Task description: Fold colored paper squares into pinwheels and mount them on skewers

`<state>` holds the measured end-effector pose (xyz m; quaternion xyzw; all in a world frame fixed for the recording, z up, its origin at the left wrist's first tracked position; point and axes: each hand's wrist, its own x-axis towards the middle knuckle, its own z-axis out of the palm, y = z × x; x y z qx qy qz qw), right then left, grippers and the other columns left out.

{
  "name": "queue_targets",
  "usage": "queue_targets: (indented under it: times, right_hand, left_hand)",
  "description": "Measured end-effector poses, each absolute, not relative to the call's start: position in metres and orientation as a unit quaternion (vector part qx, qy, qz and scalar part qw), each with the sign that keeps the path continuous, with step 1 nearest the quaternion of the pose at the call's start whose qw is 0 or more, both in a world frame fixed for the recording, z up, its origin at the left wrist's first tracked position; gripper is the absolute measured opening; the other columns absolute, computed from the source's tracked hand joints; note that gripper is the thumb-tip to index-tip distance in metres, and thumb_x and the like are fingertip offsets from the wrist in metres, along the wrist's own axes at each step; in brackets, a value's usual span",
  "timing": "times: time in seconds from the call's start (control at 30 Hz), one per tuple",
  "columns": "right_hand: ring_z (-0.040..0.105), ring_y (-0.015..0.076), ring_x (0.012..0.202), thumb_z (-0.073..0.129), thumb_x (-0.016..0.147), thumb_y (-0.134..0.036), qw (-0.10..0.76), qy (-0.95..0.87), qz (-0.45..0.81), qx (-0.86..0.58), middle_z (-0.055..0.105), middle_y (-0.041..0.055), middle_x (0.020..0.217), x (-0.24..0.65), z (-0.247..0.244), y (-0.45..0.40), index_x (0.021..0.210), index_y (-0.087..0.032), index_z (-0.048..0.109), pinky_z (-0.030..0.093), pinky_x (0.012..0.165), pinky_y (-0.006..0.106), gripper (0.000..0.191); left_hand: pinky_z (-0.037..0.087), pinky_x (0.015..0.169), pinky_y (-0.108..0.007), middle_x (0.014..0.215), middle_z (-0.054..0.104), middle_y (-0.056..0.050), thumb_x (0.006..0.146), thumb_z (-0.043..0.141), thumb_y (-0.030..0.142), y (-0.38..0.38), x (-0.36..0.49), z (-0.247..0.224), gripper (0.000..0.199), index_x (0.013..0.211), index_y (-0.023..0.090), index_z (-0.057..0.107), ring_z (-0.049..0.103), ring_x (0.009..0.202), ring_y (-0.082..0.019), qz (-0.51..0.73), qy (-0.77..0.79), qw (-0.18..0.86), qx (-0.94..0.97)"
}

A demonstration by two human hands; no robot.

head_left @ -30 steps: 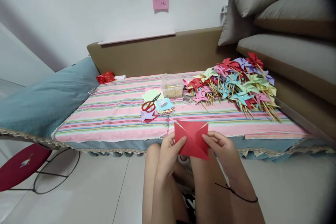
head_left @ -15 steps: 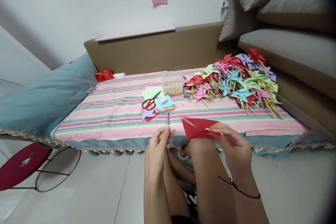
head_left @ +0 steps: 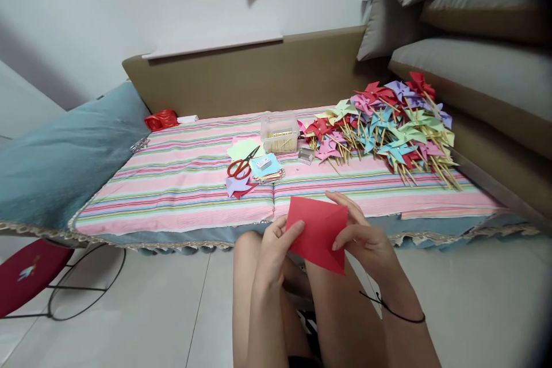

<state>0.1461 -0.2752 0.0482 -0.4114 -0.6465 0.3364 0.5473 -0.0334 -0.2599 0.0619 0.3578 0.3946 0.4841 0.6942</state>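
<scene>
A square of red paper [head_left: 319, 230] is held up above my knees, its face toward me, with a slit or crease near its lower right corner. My left hand [head_left: 276, 244] pinches its left edge, thumb on the front. On the opposite edge my right hand [head_left: 362, 238] grips it with the thumb in front and fingers behind. Beyond, on the striped cloth, lie red-handled scissors [head_left: 239, 169] across pale green paper [head_left: 242, 150]. Near them are a stack of coloured paper squares [head_left: 267, 168] and cut purple paper [head_left: 237, 185].
A clear plastic box [head_left: 279, 135] of thin sticks stands behind the paper stack, beside a small clear case [head_left: 306, 155]. Finished paper pinwheels [head_left: 388, 126] are heaped at the right, near grey cushions [head_left: 470, 63]. A red stool [head_left: 32, 276] stands at lower left.
The red paper has turned from nearly edge-on to facing me. My left hand, previously apart from it, has taken hold of its left edge. The view has shifted slightly.
</scene>
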Motion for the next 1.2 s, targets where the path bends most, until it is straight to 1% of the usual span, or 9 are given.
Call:
queue_targets:
  times: [0.1, 0.17, 0.27, 0.5, 0.67, 0.8, 0.9, 1.03, 1.2]
  right_hand:
    - [0.034, 0.0283, 0.136, 0.057, 0.088, -0.034, 0.532, -0.631, 0.398, -0.401, 0.046, -0.0003, 0.144, 0.145, 0.044, -0.272, 0.072, -0.03, 0.074, 0.034, 0.107, 0.045, 0.023]
    - [0.049, 0.0258, 0.126, 0.055, 0.09, -0.037, 0.573, -0.538, 0.454, -0.42, 0.053, 0.0028, 0.137, 0.141, 0.042, -0.27, 0.098, -0.034, 0.071, 0.041, 0.101, 0.044, 0.018]
    - [0.067, 0.0218, 0.094, 0.059, 0.086, -0.043, 0.604, -0.39, 0.516, -0.466, 0.068, 0.0058, 0.114, 0.133, 0.04, -0.268, 0.126, -0.034, 0.05, 0.053, 0.082, 0.04, 0.042]
    - [0.066, 0.0181, 0.076, 0.074, 0.073, -0.036, 0.608, -0.389, 0.45, -0.526, 0.069, 0.0042, 0.081, 0.122, 0.034, -0.262, 0.085, -0.019, 0.063, 0.053, 0.066, 0.028, 0.024]
    - [0.066, 0.0193, 0.075, 0.072, 0.074, -0.035, 0.622, -0.388, 0.417, -0.537, 0.069, 0.0046, 0.08, 0.123, 0.033, -0.263, 0.084, -0.02, 0.064, 0.053, 0.064, 0.029, 0.02]
    - [0.064, 0.0187, 0.077, 0.071, 0.076, -0.029, 0.65, -0.422, 0.344, -0.53, 0.067, 0.0032, 0.081, 0.126, 0.035, -0.266, 0.083, -0.022, 0.066, 0.053, 0.072, 0.033, 0.011]
    - [0.061, 0.0231, 0.096, 0.067, 0.079, -0.02, 0.662, -0.532, 0.247, -0.466, 0.068, 0.0039, 0.094, 0.131, 0.04, -0.268, 0.08, -0.025, 0.07, 0.048, 0.089, 0.043, 0.006]
    - [0.05, 0.0277, 0.116, 0.066, 0.079, -0.014, 0.614, -0.653, 0.157, -0.415, 0.064, 0.0023, 0.107, 0.142, 0.045, -0.27, 0.076, -0.032, 0.073, 0.04, 0.097, 0.05, 0.02]
    - [0.051, 0.024, 0.095, 0.066, 0.081, -0.019, 0.539, -0.714, 0.138, -0.426, 0.057, 0.0036, 0.086, 0.15, 0.045, -0.27, 0.073, -0.034, 0.074, 0.043, 0.083, 0.043, 0.019]
  left_hand:
    - [0.05, 0.072, -0.027, 0.089, 0.074, -0.009, 0.065, 0.078, 0.027, -0.257, -0.033, 0.06, 0.033, 0.092, 0.012, 0.068, 0.067, 0.076, -0.018, 0.512, 0.431, 0.662, 0.338]
    - [0.05, 0.072, -0.027, 0.087, 0.075, -0.008, 0.064, 0.079, 0.026, -0.254, -0.034, 0.058, 0.032, 0.091, 0.012, 0.068, 0.067, 0.074, -0.017, 0.536, 0.454, 0.636, 0.32]
    - [0.051, 0.072, -0.028, 0.088, 0.075, -0.008, 0.065, 0.078, 0.026, -0.252, -0.036, 0.053, 0.03, 0.089, 0.013, 0.067, 0.067, 0.075, -0.017, 0.546, 0.471, 0.616, 0.317]
    - [0.048, 0.07, -0.026, 0.082, 0.073, -0.005, 0.068, 0.075, 0.033, -0.254, -0.034, 0.061, 0.026, 0.084, 0.014, 0.068, 0.065, 0.072, -0.017, 0.509, 0.493, 0.613, 0.35]
    - [0.044, 0.064, -0.023, 0.07, 0.067, -0.001, 0.073, 0.07, 0.039, -0.253, -0.035, 0.061, 0.025, 0.078, 0.015, 0.067, 0.057, 0.064, -0.012, 0.51, 0.503, 0.603, 0.35]
    - [0.046, 0.074, -0.025, 0.085, 0.069, -0.004, 0.076, 0.067, 0.038, -0.251, -0.036, 0.053, 0.024, 0.085, 0.016, 0.068, 0.06, 0.08, -0.015, 0.524, 0.499, 0.59, 0.358]
    - [0.045, 0.084, -0.027, 0.108, 0.068, -0.006, 0.08, 0.061, 0.045, -0.25, -0.037, 0.051, 0.032, 0.098, 0.019, 0.068, 0.06, 0.1, -0.019, 0.547, 0.527, 0.56, 0.331]
    - [0.049, 0.068, -0.027, 0.105, 0.07, -0.01, 0.082, 0.048, 0.062, -0.254, -0.039, 0.056, 0.054, 0.101, 0.016, 0.07, 0.064, 0.094, -0.022, 0.505, 0.484, 0.653, 0.291]
    - [0.047, 0.066, -0.022, 0.097, 0.073, -0.006, 0.08, 0.062, 0.047, -0.257, -0.041, 0.061, 0.036, 0.1, 0.017, 0.071, 0.066, 0.083, -0.017, 0.518, 0.426, 0.692, 0.266]
